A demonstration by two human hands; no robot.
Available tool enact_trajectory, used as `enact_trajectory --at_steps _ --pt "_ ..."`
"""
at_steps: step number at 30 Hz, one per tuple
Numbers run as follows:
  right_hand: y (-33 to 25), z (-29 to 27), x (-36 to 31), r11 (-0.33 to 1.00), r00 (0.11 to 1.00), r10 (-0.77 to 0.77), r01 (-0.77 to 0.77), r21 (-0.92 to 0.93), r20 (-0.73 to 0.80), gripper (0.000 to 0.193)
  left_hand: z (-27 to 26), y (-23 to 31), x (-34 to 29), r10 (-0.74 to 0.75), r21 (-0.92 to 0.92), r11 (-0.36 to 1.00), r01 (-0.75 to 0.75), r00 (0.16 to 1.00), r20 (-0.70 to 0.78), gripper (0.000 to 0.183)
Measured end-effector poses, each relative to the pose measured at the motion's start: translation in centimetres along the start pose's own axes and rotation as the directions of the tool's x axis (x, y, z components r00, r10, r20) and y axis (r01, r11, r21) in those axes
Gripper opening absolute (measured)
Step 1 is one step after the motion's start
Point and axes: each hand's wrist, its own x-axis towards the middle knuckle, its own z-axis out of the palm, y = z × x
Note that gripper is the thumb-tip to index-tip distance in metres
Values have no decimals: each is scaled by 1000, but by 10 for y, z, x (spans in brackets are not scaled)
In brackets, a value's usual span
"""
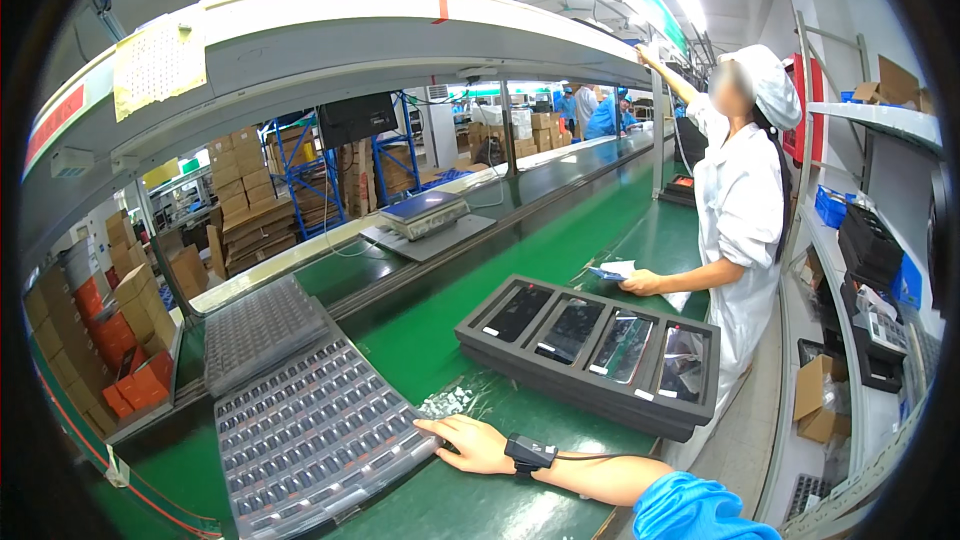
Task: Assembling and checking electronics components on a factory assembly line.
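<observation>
My right hand (470,445) reaches in from the lower right, a black band with a small box (529,453) on its wrist. Its fingers are stretched out, and the fingertips touch the right edge of a clear plastic tray (400,460). Rows of small dark parts fill this tray. Behind it, at the far left, lies a similar clear tray (262,325). Right of my hand stands a black foam tray (590,395) on a stack, holding several dark-screened devices (570,328) in separate slots. My left hand is out of view.
A co-worker in white (742,190) stands at the right, one hand raised, the other holding a small blue-and-white item (612,271). A scale (425,212) sits beyond the green bench (425,295). An overhead shelf (330,40) spans above. Shelving with boxes (822,395) lines the right.
</observation>
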Motion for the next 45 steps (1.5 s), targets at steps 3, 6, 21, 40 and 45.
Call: enact_trajectory --at_steps 3,6,21,40,45 --pt "4 2 1 1000 1000 -11 11 1 -3 61 0 -4 2 -7 20 1000 7 1000 -31 33" --pt "3 2 1 1000 1000 -16 16 2 -15 62 -7 -11 5 31 48 998 -30 999 -22 31" --pt "-13 -14 8 999 999 4 -6 41 32 56 -11 -27 13 231 301 931 -204 971 -56 22" --pt "-22 -4 8 998 999 -26 24 -57 -43 59 -4 -10 8 271 322 916 -242 961 -48 23" --pt "-23 -7 6 999 999 -12 9 -53 -48 59 -1 -9 7 304 389 884 -258 951 -60 22"
